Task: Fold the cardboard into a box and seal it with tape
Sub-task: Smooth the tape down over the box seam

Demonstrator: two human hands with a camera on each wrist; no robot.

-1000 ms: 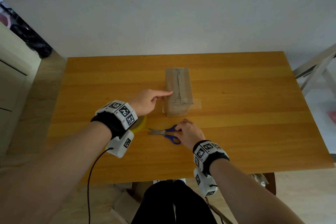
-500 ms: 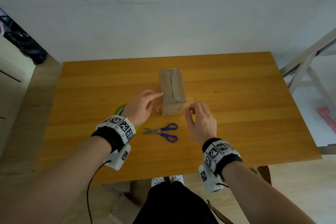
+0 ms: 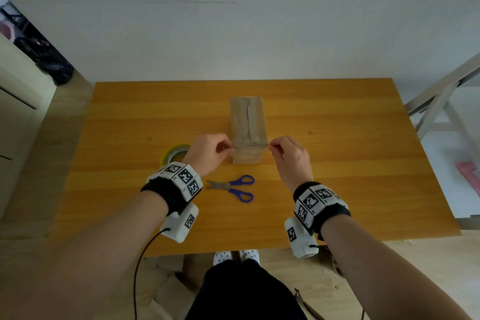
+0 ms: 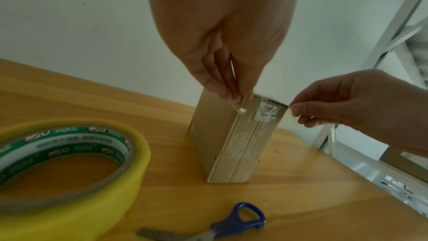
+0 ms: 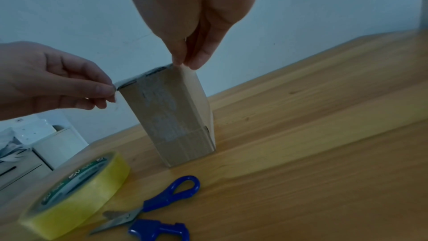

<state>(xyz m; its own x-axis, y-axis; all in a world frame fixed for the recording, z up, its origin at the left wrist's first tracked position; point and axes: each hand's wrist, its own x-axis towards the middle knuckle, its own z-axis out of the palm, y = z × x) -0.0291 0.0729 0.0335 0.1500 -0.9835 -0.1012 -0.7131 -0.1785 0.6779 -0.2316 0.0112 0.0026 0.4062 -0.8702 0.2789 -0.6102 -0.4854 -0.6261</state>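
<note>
A closed brown cardboard box (image 3: 248, 125) lies lengthwise at the middle of the wooden table (image 3: 350, 176). A strip of clear tape (image 4: 266, 112) crosses its near top edge. My left hand (image 3: 231, 147) pinches the strip's left end beside the box's left top corner (image 4: 236, 97). My right hand (image 3: 270, 147) pinches the right end at the right top corner (image 5: 185, 64). Both loose ends stand off the cardboard. Older clear tape covers the box's near end face (image 5: 162, 109).
A yellow tape roll (image 3: 174, 153) lies flat left of the box, just behind my left wrist. Blue-handled scissors (image 3: 233, 187) lie shut on the table in front of the box, between my wrists. A metal frame (image 3: 441, 101) stands off the table's right edge.
My right hand left the scissors and rose to pinch the tape's right end. My left hand went from a pointing finger on the box to pinching the left end.
</note>
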